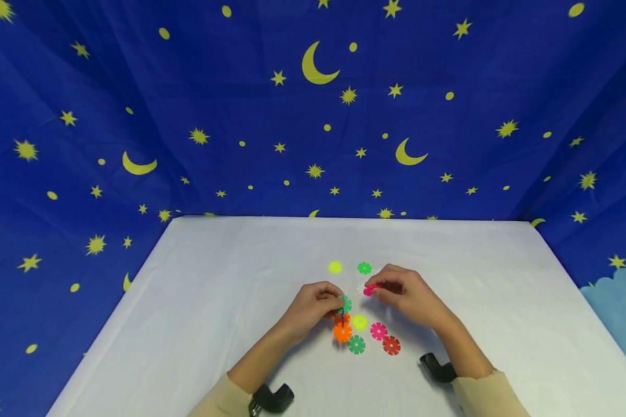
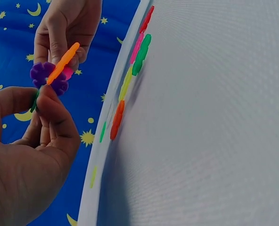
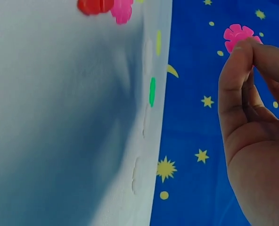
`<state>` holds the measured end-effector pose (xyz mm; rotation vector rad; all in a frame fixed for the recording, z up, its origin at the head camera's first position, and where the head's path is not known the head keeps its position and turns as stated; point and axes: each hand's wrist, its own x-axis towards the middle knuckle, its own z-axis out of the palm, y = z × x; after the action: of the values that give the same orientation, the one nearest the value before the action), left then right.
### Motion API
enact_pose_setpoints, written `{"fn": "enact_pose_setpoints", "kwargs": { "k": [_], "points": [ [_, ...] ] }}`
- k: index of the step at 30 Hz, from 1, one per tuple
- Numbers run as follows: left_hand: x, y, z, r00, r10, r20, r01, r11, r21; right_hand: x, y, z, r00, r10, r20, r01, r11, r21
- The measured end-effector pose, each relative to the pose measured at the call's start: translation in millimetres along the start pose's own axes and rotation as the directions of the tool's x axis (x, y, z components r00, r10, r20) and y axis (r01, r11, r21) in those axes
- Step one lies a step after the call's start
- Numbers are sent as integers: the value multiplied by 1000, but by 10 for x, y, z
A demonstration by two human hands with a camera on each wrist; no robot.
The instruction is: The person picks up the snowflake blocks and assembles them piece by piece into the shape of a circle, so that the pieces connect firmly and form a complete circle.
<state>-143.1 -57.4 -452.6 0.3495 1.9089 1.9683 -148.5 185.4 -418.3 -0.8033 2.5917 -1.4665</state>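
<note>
My left hand (image 1: 310,307) pinches a green notched disc (image 1: 346,304) between thumb and fingers, above the table. Slotted together with it are a purple disc (image 2: 37,71), seen edge-on from the head, and an orange disc (image 1: 342,333). My right hand (image 1: 409,295) holds a pink notched disc (image 3: 238,36) by its edge with thumb and fingertips, a short way right of the joined discs. In the left wrist view the orange disc partly covers the pink one, and the green disc is mostly hidden by fingers.
Loose discs lie on the white table (image 1: 229,260): yellow (image 1: 360,322), green (image 1: 357,344), pink (image 1: 378,331) and red (image 1: 391,346) near the hands. Farther back are a yellow disc (image 1: 335,267), a green disc (image 1: 364,268) and pale white ones. A blue star-patterned cloth (image 1: 261,116) surrounds the table.
</note>
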Motion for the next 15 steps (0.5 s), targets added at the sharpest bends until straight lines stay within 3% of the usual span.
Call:
{"fn": "enact_pose_setpoints", "kwargs": {
  "k": [6,15],
  "points": [
    [-4,9,16,1000,-13,11,13,1000,-11,0,74,44,999,-5,35,5,1000,6],
    [3,9,19,999,-14,38,14,1000,-8,6,94,87,994,-98,37,97,995,26]
  ]
}}
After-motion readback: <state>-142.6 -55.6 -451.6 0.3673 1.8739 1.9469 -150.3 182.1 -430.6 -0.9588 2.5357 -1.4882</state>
